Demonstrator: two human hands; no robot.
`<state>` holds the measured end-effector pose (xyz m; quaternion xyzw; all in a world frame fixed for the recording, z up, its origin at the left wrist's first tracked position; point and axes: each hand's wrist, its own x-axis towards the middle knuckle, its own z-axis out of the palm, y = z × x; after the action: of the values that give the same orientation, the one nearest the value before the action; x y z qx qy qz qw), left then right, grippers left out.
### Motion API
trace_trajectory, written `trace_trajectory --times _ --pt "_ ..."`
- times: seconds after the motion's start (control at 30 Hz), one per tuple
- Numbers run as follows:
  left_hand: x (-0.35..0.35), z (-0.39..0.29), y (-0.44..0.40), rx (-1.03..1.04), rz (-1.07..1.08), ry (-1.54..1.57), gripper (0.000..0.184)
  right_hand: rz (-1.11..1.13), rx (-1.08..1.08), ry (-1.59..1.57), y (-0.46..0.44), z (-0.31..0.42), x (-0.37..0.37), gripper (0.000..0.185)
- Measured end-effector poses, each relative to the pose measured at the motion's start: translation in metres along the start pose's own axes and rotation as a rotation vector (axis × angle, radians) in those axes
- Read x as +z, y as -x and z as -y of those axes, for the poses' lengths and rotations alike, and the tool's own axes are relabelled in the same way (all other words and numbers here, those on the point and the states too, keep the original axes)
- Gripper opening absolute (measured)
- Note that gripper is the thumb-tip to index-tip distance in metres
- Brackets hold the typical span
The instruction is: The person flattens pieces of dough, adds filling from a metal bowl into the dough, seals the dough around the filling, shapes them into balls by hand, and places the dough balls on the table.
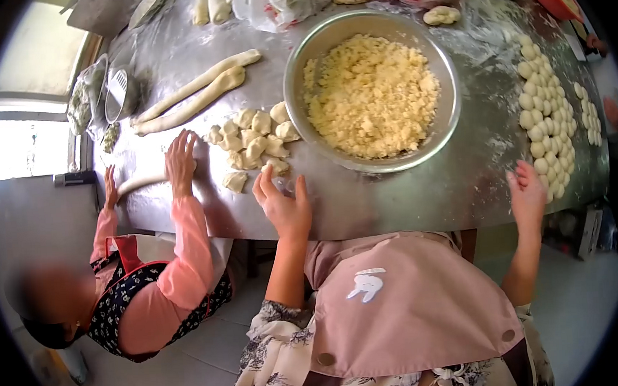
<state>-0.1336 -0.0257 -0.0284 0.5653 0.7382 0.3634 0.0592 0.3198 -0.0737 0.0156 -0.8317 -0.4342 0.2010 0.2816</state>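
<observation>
My left hand (285,207) is open at the table's front edge, thumb and fingers apart, just below a cluster of cut dough pieces (253,141). Its fingertips come close to the nearest piece; whether they touch it I cannot tell. Off to the right, my right hand (528,192) has loosely bent fingers and shows nothing in its grasp. It is beside the lower end of a long group of small round dough balls (546,118). Between and beyond my hands stands a large metal bowl (452,106) holding yellow crumbly filling (374,93).
At left, a co-worker in pink sleeves (183,225) has both hands on a dough rope (142,182). Two more dough ropes (200,93) lie behind. Plastic bags (280,4) and a dough lump (442,16) are at the back of the metal table (401,201).
</observation>
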Motion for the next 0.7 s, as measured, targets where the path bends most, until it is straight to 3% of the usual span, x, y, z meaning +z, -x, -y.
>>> trace_trajectory --times 0.07,0.17,0.27,0.43,0.53,0.7 --pt "0.013 0.009 -0.007 0.011 -0.098 -0.213 0.049 0.103 -0.206 0.116 0.008 0.033 0.023 0.035" --pt "0.024 0.025 -0.024 -0.02 -0.083 -0.139 0.044 0.136 -0.313 0.059 0.02 0.072 0.052 0.033" --pt "0.009 0.007 -0.027 -0.122 0.074 0.01 0.032 0.158 -0.38 0.02 0.025 0.09 0.066 0.03" --pt "0.014 -0.03 0.009 0.111 0.163 0.189 0.021 0.139 -0.436 -0.018 0.024 0.087 0.082 0.025" --pt "0.025 -0.027 0.011 0.283 0.229 -0.009 0.02 0.1 -0.507 -0.052 0.023 0.079 0.102 0.022" --pt "0.049 -0.027 0.003 0.313 0.205 -0.013 0.01 0.066 -0.476 -0.166 0.028 0.076 0.127 0.011"
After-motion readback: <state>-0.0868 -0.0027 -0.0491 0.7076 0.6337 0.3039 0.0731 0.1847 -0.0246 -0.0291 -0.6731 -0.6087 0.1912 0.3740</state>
